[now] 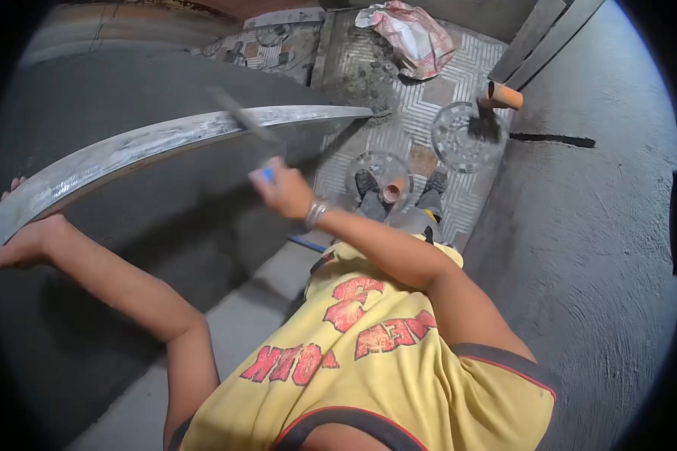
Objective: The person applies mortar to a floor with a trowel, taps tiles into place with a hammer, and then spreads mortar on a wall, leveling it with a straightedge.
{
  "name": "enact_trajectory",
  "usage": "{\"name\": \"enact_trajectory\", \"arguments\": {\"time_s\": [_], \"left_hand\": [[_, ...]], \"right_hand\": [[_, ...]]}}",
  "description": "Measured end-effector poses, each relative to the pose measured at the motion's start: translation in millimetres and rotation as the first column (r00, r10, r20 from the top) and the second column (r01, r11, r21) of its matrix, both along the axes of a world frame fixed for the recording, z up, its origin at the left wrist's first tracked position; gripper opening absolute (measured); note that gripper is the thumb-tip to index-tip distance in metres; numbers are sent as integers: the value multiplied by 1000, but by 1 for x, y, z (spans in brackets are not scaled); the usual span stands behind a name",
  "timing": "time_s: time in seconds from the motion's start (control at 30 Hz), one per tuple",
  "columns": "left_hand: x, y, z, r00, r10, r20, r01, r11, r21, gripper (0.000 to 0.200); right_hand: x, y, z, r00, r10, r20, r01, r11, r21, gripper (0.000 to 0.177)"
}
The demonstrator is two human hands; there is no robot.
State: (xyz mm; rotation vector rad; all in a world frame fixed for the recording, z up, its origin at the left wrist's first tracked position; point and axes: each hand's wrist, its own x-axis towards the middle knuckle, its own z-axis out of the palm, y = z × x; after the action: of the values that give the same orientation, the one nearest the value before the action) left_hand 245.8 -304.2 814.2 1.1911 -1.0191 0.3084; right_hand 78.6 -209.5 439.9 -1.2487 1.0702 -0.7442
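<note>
A long metal straightedge (139, 145) runs along the dark, freshly plastered wall (139, 94), its face streaked with wet mortar. At its near left end, my left hand (26, 237) is wrapped around it, fingers curling over the far side. My right hand (284, 192), with bracelets at the wrist, is closed around the blue handle of a trowel (248, 124). Motion blurs the trowel's narrow grey blade, which crosses over the straightedge near its middle in this view.
A patterned tile floor (462, 71) holds a heap of mortar (365, 71), a crumpled sack (412, 37) and two round patterned discs near my feet. Orange pipes (506, 95) stand up there. A grey plastered wall (594, 248) with a dark slot closes off the right side.
</note>
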Motion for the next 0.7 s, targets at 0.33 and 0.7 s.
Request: {"name": "enact_trajectory", "arguments": {"time_s": [0.33,0.7], "left_hand": [[29,1,9,974,-222,-53,223,974,26,59],[22,58,-2,966,-258,-4,256,962,-96,44]], "right_hand": [[-109,-40,-146,922,-61,-382,123,982,140,42],[-61,2,140,893,427,-142,-449,867,-219,36]]}}
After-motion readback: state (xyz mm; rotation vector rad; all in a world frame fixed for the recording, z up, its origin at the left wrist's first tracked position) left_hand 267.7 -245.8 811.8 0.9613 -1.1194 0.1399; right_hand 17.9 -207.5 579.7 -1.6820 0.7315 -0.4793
